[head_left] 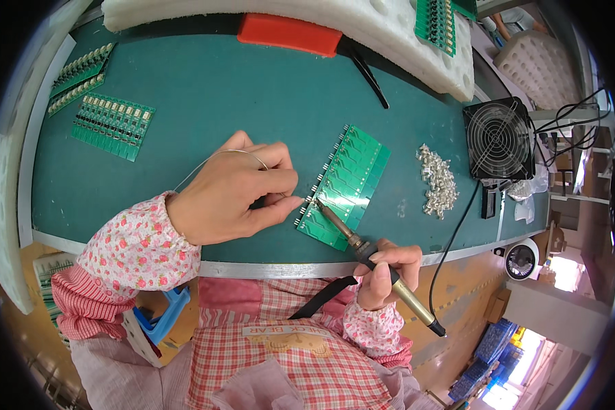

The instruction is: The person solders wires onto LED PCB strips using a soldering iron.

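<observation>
A green circuit board (355,174) lies tilted on the green work mat, with a row of small pins along its left edge. My right hand (389,270) grips a soldering iron (411,299) by its handle, and the iron's tip meets the board near its lower left edge. Just left of that tip, my left hand (236,188) is closed in a pinch. Thin solder wire (197,167) runs over the back of this hand; its end at the fingertips is too small to make out clearly.
Right of the board sits a heap of small white parts (439,183), then a black fan (499,139) with cables. More circuit boards (113,125) lie at the left. Black tweezers (370,78) and a red object (290,34) lie by white foam (444,72) at the back.
</observation>
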Tool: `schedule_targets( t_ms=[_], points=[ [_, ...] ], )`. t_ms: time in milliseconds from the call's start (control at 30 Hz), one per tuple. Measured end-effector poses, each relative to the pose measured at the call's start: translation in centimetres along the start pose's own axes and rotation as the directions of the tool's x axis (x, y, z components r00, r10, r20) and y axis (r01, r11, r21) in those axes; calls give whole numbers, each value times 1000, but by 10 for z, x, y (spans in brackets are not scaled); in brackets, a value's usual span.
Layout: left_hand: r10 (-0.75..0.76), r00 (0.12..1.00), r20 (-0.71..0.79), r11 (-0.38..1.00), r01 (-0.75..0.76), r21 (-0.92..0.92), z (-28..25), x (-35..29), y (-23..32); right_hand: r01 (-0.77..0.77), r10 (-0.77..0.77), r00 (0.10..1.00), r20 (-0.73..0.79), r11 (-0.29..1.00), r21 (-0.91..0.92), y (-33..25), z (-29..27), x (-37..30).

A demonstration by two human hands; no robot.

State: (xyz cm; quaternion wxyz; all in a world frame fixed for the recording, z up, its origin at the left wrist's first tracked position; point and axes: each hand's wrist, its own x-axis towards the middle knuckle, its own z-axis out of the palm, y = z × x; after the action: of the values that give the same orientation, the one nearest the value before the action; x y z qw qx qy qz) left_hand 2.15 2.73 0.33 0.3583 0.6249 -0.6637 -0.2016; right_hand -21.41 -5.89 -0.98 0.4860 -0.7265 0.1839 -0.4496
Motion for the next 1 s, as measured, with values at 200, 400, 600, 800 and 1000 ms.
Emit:
schedule_targets(
  t_ms=[200, 400, 600, 800, 1000],
  points=[
    [-3, 1000, -25, 1000, 2, -27, 0, -2, -1, 10, -10, 1000, -5, 1000, 9, 0, 3, 1],
    [-25, 1000, -8, 996, 25, -87, -2, 0, -1, -40, 30, 993, -115, 995, -90, -4, 9, 2],
    [-36, 999, 40, 992, 41, -120, -6, -1, -1, -108, 125, 965, -229, 991, 84, -9, 11, 2],
    [-8, 998, 61, 995, 14, -103, -6, -3, 1, -31, 46, 984, -172, 996, 87, -3, 7, -3],
    [16, 997, 72, 994, -8, -113, -6, -2, 1, -26, 32, 995, -98, 998, 57, -4, 6, 0]
  ],
)
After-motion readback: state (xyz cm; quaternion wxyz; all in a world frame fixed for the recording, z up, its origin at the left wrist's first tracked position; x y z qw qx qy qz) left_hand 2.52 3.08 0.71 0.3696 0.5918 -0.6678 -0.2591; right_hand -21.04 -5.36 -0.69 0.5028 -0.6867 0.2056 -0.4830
